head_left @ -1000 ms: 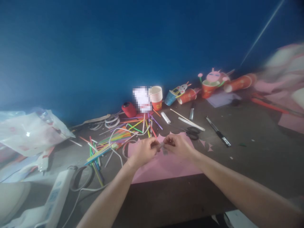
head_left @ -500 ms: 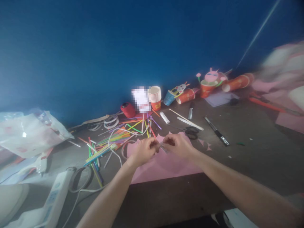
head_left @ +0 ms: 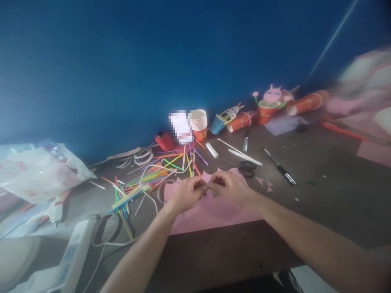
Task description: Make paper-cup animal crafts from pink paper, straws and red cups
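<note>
My left hand (head_left: 185, 194) and my right hand (head_left: 229, 186) meet above a pink paper sheet (head_left: 210, 211) on the dark table (head_left: 320, 203). Both hands pinch a small greyish piece (head_left: 210, 188) between their fingertips; it is too small and blurred to name. The sheet's far edge is cut into points. Black scissors (head_left: 247, 169) lie just beyond my right hand. A heap of coloured straws (head_left: 143, 179) lies to the left of my left hand.
A white power strip (head_left: 71, 254) with cable lies at the front left, plastic bags (head_left: 36, 171) beyond it. Paper cups (head_left: 199, 124), a red spool (head_left: 165, 140), a glue stick (head_left: 211, 150), pens (head_left: 279, 166) and paper-cup crafts (head_left: 270, 105) stand along the blue wall.
My two hands have drawn slightly closer together over the pink sheet, so less of the small piece shows between the fingertips. The view has shifted a little.
</note>
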Demonstrator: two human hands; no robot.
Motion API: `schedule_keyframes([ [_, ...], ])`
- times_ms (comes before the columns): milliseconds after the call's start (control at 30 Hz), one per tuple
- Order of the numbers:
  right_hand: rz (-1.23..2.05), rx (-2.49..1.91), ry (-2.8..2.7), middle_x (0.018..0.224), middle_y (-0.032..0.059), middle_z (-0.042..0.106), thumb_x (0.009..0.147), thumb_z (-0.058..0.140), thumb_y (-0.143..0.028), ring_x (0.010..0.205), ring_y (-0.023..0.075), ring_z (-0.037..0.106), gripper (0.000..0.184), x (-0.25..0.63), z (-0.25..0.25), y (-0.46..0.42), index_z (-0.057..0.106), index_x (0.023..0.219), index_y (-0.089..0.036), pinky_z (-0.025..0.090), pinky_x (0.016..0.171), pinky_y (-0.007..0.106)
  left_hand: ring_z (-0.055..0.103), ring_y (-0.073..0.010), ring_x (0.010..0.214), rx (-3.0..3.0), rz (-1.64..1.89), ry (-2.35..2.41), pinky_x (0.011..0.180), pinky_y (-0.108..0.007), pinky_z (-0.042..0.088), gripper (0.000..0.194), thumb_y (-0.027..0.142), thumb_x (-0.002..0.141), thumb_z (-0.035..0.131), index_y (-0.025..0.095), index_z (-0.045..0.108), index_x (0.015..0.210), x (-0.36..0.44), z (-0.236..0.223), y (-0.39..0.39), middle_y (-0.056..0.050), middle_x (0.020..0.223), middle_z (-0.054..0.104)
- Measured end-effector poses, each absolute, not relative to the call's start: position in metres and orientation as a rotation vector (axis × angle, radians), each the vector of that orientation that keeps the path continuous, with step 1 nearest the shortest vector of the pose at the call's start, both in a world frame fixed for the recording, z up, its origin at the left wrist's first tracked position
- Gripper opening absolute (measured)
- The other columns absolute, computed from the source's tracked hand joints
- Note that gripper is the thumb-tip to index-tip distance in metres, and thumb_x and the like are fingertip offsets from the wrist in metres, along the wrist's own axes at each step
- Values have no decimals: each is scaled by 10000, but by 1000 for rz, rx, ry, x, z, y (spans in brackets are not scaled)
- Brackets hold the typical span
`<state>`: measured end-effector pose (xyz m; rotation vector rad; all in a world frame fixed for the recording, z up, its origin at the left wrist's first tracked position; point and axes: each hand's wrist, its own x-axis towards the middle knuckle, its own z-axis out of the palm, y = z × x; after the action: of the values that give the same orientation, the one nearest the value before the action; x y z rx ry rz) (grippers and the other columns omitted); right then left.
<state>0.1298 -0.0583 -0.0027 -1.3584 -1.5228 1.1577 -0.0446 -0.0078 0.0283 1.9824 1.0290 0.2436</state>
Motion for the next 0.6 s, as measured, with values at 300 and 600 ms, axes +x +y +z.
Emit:
schedule_keyframes([
  [300,1105,-1450,-1426,553,-25,535,749,557,-298,511,86,461,172,134,-1,-53,583,631,-176,322,469,199,645,-140,708,2017,340,1059,662,-255,498,225,276,841,500,183,611,1014,-48,23,-6,-27,824,689],
  [600,1372,-1417,-1072,355,-76,401,728,610,-367,324,52,315,253,134,-3,-51,509,575,-194,216,354,197,580,-194,1027,2790,648,843,872,-333,474,282,219,861,512,207,564,1137,-43,25,-23,-56,1123,625],
])
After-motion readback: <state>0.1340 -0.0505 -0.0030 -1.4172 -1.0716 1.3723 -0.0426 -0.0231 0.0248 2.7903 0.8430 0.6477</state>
